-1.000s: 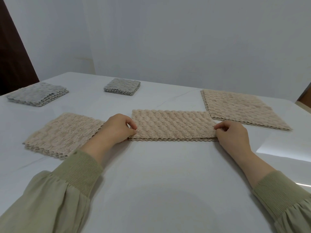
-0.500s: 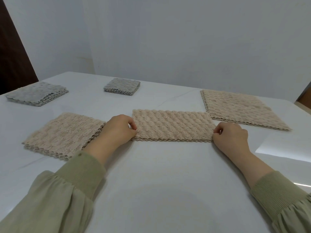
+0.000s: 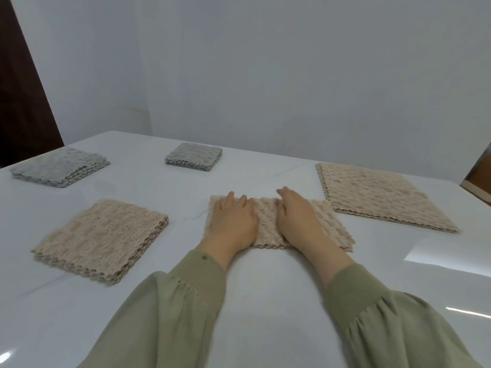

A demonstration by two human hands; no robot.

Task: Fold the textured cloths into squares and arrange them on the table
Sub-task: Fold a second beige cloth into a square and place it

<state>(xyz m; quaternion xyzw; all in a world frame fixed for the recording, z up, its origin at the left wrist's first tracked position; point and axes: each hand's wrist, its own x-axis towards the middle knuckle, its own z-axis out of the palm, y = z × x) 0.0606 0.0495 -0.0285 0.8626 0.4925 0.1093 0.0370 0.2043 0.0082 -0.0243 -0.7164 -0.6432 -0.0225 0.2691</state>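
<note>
The beige cloth lies folded on the white tabletop, pressed flat under both hands: the left hand and the right hand each rest palm-down, fingers extended, neither grip closed on anything. Left of this cloth sits a folded beige stack; right of it, a larger beige stack; beyond it, two grey stacks.

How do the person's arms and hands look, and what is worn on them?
Both arms wear loose, sage-green sleeves gathered into ribbed knit cuffs at the wrist. The left sleeve has a small round button near its cuff; the right sleeve shows none. The left hand and right hand are bare: no gloves, rings or watch visible.
</note>
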